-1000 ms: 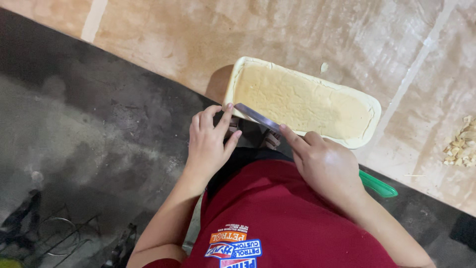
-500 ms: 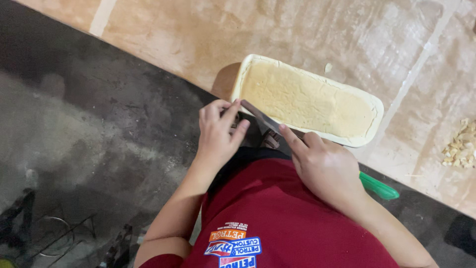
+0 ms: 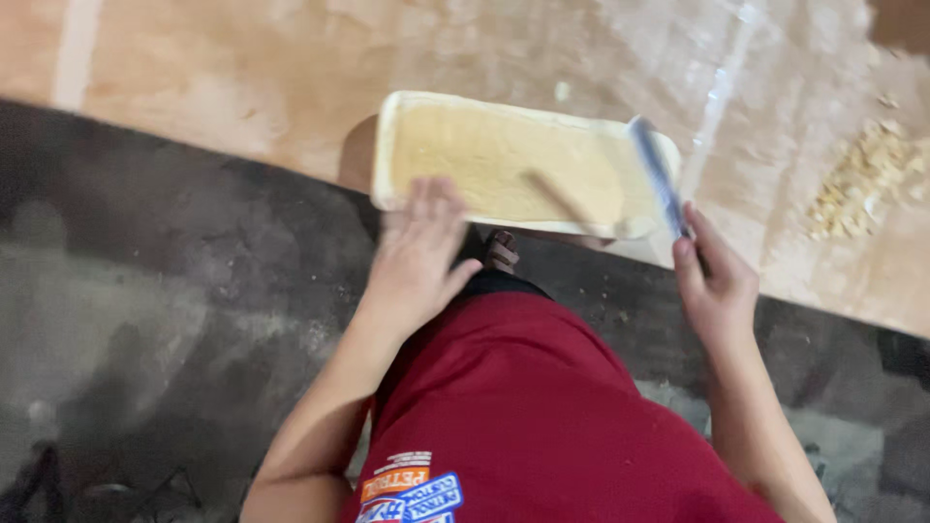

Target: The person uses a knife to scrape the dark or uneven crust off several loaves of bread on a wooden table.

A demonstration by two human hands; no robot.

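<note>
Left hand (image 3: 418, 254) flat, fingers loosely spread, pressing near edge of tray (image 3: 387, 145). Right hand (image 3: 715, 281) pinches blade (image 3: 657, 174), held over the tray's right end. Tray on bench (image 3: 242, 87). Fill (image 3: 504, 160) looks soft; tray probably light, thin-walled: grip rim.

Workshop setting: a worn tan plywood bench (image 3: 242, 87) carries a heap of pale wood shavings (image 3: 862, 179); below lies a dusty grey concrete floor (image 3: 145, 320).
</note>
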